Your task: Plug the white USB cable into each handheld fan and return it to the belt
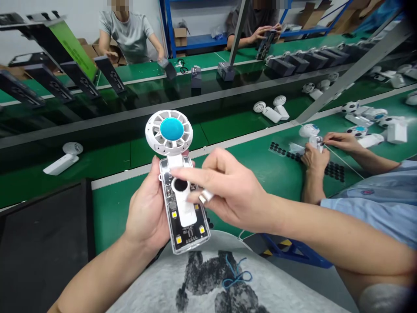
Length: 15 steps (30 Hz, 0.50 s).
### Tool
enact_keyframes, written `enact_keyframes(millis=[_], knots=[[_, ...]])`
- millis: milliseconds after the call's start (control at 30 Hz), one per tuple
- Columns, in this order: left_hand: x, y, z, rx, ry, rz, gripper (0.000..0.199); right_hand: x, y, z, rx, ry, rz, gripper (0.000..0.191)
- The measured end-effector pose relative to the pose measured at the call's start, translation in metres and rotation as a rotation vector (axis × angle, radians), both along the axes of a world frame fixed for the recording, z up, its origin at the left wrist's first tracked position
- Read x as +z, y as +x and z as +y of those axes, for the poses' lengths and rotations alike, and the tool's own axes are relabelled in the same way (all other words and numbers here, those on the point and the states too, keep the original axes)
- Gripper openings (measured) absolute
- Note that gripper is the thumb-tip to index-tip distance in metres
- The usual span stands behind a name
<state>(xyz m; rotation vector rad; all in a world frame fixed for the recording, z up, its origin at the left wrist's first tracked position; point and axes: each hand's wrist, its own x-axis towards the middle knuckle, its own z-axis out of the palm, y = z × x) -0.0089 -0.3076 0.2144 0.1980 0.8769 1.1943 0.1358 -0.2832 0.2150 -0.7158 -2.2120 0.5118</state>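
Note:
My left hand (146, 211) is closed round a small handheld fan (188, 216). The fan has a round white head with a blue centre, and a clear casing that shows a black circuit board with several yellow lights. My right hand (236, 189) is in front of the casing with a white cable plug (206, 197) in its curled fingers, the metal tip bare. Its index finger reaches across the fan's neck, near a black round spot; I cannot tell whether it touches. The right fingers are slightly blurred.
A co-worker's hands (314, 160) work on another fan at right, beside black round stickers (335, 171). White fans (272, 114) lie on the green conveyor (110, 152). A black tray (45, 243) is at left. Two people sit opposite, with dark boxes (283, 65) between.

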Motion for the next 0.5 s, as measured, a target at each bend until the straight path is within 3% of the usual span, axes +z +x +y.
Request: enact_keyframes(millis=[167,267,400,500], knots=[[0.000,-0.003,0.002,0.016,-0.048,0.012,0.045,-0.004,0.004,-0.001,0.035,0.363,-0.171,0.036],[-0.010,-0.002,0.011,0.030,-0.118,0.039,0.043,-0.012,-0.001,0.005,0.021,0.405,-0.316,0.040],[-0.047,-0.008,0.046,0.008,-0.112,0.019,0.042,-0.037,-0.006,0.021,-0.049,0.125,-0.413,0.048],[-0.092,-0.023,0.083,-0.051,-0.098,0.098,0.037,-0.058,0.000,0.031,-0.162,-0.168,-0.206,0.049]])
